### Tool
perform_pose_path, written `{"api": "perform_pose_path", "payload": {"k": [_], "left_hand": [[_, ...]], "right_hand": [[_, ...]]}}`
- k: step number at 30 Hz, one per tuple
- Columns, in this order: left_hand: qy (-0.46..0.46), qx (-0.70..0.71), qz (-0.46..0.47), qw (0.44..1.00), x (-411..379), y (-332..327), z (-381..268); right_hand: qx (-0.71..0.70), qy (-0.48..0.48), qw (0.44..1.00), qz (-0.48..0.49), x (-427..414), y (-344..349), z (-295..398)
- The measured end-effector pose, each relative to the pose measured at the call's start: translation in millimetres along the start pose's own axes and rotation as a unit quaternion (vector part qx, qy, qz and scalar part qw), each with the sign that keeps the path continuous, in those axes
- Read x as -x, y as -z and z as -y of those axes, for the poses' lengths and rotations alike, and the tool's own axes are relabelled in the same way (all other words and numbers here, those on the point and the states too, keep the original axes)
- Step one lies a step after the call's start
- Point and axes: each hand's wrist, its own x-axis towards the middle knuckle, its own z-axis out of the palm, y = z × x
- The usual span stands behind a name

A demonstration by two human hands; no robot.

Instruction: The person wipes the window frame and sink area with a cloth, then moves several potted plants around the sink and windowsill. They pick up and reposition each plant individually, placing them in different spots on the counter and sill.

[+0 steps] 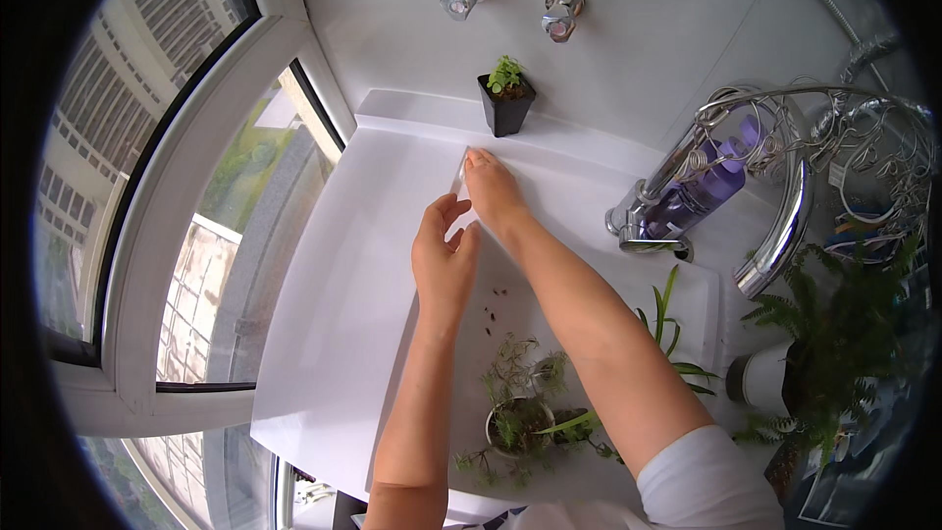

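Observation:
My right hand (491, 188) reaches to the upper part of the white sink basin (544, 177), its fingers near the edge between basin and ledge. Something small and whitish shows at its fingertips, too unclear to name. Just below it, my left hand (445, 246) hovers with its fingers curved and apart, holding nothing that I can see. Beyond both hands, a small black plastic pot (506, 109) with a green seedling (505, 75) stands on the back ledge. Dark crumbs (491, 315) lie in the basin, above a round pot with a feathery plant (517, 423).
A chrome faucet (773, 258) and purple bottles (695, 191) stand at the right, beside tangled wire. A fern (831, 353) in a white pot (762, 379) sits at the lower right. Two valves (460, 4) are on the back wall; a window frame (199, 118) borders the left.

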Motion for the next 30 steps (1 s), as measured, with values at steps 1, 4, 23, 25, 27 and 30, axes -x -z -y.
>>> {"api": "perform_pose_path", "payload": {"k": [1,4,23,25,27,30], "left_hand": [[0.002,0.007,0.009,1.000,5,-4,-3],[0.005,0.009,0.021,1.000,19,-1,-5],[0.018,-0.090,0.063,0.994,154,33,43],[0.008,-0.099,0.055,0.993,153,27,47],[0.008,-0.120,0.043,0.992,152,30,53],[0.005,-0.147,0.046,0.988,152,29,56]], "right_hand": [[0.025,0.001,1.000,-0.003,-1,-3,-5],[0.155,0.065,0.986,-0.008,1,-1,-1],[0.078,-0.063,0.980,-0.170,29,82,-8],[0.058,-0.035,0.979,-0.191,15,46,-2],[0.080,-0.032,0.993,-0.075,11,6,11],[0.190,0.048,0.974,-0.117,7,-29,-8]]}}
